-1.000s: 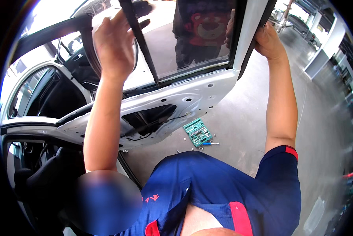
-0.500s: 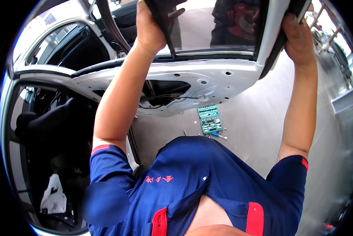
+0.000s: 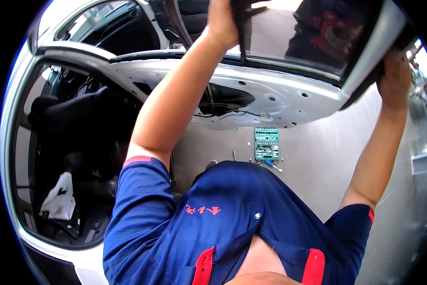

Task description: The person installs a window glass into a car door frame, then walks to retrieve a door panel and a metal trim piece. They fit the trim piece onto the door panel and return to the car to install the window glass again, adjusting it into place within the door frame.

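A white car door (image 3: 308, 95), its inner trim off, stands open in front of me, with bare metal, holes and a dark opening showing. My left hand (image 3: 223, 23) reaches up to the upright black strip (image 3: 242, 35) beside the window glass (image 3: 275, 35). Its fingers are bent round that strip, partly cut off by the top edge of the picture. At the door's outer side my right hand (image 3: 395, 78) grips the window frame (image 3: 377, 45) along its black edge; the fingertips are partly hidden in shadow.
On the grey floor (image 3: 318, 156) below the door lies an opened green tool case (image 3: 267, 149) with sockets. A blue-handled tool (image 3: 273, 165) and several small parts lie near it. To the left is the car's open doorway with a dark seat (image 3: 71, 107) and a white panel (image 3: 60, 199).
The view has shifted, so door, car and tool case sit differently in the picture. Both hands stay at the window frame and its strip, with little visible change in hold.
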Action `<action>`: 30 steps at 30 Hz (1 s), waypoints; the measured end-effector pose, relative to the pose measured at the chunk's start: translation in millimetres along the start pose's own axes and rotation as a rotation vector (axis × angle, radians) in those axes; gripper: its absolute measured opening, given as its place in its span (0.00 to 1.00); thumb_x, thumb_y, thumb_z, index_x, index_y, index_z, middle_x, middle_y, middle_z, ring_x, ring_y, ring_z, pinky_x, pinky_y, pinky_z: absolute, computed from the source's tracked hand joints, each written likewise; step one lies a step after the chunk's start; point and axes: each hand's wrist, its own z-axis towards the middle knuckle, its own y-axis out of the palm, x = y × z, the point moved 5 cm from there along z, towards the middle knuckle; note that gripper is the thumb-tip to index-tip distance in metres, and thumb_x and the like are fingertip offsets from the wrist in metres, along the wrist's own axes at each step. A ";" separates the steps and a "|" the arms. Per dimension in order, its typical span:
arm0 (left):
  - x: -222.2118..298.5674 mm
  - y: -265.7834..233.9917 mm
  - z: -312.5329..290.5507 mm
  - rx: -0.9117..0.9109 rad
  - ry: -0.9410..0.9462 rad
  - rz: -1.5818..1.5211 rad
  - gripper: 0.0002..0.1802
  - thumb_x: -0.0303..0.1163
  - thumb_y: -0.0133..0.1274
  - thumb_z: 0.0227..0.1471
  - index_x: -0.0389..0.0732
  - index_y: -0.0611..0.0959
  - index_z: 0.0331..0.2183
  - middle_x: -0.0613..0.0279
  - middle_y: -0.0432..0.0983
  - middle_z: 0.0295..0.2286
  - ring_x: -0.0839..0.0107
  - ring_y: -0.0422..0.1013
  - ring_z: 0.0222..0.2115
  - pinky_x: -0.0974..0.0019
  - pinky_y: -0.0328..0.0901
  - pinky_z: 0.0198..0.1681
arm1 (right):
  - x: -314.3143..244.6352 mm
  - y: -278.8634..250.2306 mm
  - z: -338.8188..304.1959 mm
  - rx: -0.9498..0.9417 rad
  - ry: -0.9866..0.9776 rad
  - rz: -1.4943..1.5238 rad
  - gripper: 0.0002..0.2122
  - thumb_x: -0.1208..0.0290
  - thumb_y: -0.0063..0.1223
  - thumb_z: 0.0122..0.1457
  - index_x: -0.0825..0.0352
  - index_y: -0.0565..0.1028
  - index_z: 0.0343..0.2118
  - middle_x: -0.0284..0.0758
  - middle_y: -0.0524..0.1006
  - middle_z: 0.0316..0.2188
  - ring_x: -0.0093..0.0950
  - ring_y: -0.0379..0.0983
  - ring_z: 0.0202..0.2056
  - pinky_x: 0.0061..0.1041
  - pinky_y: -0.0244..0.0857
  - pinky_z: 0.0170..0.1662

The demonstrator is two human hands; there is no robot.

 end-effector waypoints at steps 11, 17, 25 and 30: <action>41.6 -20.1 -133.9 0.184 0.221 0.946 0.21 0.36 0.38 0.56 0.31 0.75 0.43 0.50 0.73 0.41 0.60 0.70 0.43 0.62 0.62 0.50 | -57.7 10.5 26.9 0.075 0.446 0.797 0.20 0.55 0.58 0.53 0.70 0.76 0.38 0.32 0.78 0.30 0.24 0.73 0.32 0.22 0.66 0.40; -5.7 -82.0 -291.7 0.300 -0.451 1.240 0.14 0.25 0.47 0.49 0.33 0.79 0.39 0.51 0.74 0.35 0.59 0.72 0.39 0.63 0.66 0.43 | -77.5 13.5 37.0 0.060 0.494 1.005 0.22 0.56 0.63 0.49 0.72 0.76 0.38 0.30 0.77 0.30 0.19 0.70 0.32 0.20 0.65 0.38; -64.3 -177.1 -427.1 -0.106 -1.139 1.296 0.23 0.37 0.48 0.49 0.39 0.77 0.47 0.46 0.76 0.39 0.52 0.72 0.43 0.58 0.65 0.48 | -64.4 11.6 29.3 0.121 0.534 0.877 0.13 0.65 0.54 0.53 0.70 0.77 0.35 0.27 0.75 0.29 0.15 0.67 0.30 0.18 0.62 0.37; -69.0 -224.9 -437.3 -0.456 -1.225 1.374 0.24 0.38 0.46 0.51 0.37 0.76 0.48 0.47 0.76 0.42 0.52 0.73 0.43 0.58 0.65 0.49 | -31.7 13.1 11.0 0.184 0.613 0.630 0.16 0.61 0.49 0.58 0.73 0.75 0.37 0.32 0.76 0.31 0.23 0.69 0.34 0.24 0.62 0.41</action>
